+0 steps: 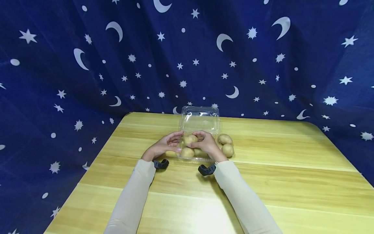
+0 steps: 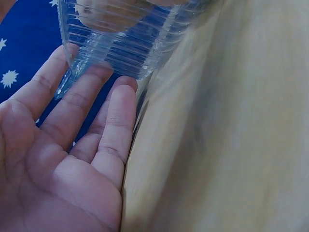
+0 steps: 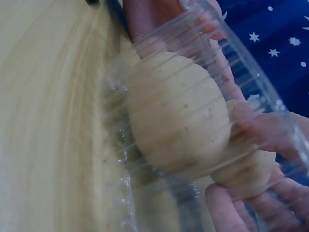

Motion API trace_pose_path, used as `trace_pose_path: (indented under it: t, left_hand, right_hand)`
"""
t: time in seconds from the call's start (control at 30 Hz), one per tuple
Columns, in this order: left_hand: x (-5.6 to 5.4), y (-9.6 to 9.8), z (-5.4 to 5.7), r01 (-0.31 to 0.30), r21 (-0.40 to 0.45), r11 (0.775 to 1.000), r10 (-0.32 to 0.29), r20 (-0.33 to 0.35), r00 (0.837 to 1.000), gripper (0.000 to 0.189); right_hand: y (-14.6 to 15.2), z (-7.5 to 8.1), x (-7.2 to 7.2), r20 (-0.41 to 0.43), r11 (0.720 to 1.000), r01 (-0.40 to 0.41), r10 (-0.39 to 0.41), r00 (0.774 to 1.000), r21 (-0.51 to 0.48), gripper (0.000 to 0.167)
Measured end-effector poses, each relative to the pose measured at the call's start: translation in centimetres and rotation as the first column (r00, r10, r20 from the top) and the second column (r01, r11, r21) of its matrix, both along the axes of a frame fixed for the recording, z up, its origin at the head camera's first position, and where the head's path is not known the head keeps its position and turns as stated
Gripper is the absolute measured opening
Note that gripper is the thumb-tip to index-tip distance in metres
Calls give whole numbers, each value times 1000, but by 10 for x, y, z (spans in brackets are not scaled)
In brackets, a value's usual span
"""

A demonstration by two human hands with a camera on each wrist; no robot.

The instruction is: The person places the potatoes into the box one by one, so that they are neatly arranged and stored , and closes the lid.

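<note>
Pinching a potato (image 1: 191, 139) between the right fingers (image 1: 201, 133) at the clear box (image 2: 130, 58), touching its wall with loosely spread left fingers (image 2: 75, 102); probably risking a roll into the front potato (image 1: 187, 152), just nearside of the pinch, by releasing off-centre

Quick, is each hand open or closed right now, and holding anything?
Left hand: open, touching the box.
Right hand: closed, holding a potato.

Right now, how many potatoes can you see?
5: one potato pinched in the right hand, one front left in the clear box, one beside it partly covered, two right of the box. More may be hidden.
</note>
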State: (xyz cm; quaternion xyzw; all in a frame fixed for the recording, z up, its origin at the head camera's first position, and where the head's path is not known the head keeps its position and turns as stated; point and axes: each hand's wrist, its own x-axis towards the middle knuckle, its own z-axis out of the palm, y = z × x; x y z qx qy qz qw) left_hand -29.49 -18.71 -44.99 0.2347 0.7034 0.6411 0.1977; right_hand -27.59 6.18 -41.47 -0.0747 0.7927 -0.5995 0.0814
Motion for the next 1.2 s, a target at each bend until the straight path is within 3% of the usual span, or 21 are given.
trace_pose_path:
  t: [0.63, 1.2]
  left_hand:
    - [-1, -1, 2, -10, -13, 1000, 10, -11, 1000, 91]
    - [0, 0, 0, -7, -2, 1000, 7, -10, 1000, 92]
  right_hand:
    - [2, -2, -5, 39, 994, -108, 108, 993, -17, 53]
    - [2, 0, -2, 55, 995, -104, 103, 993, 6, 51]
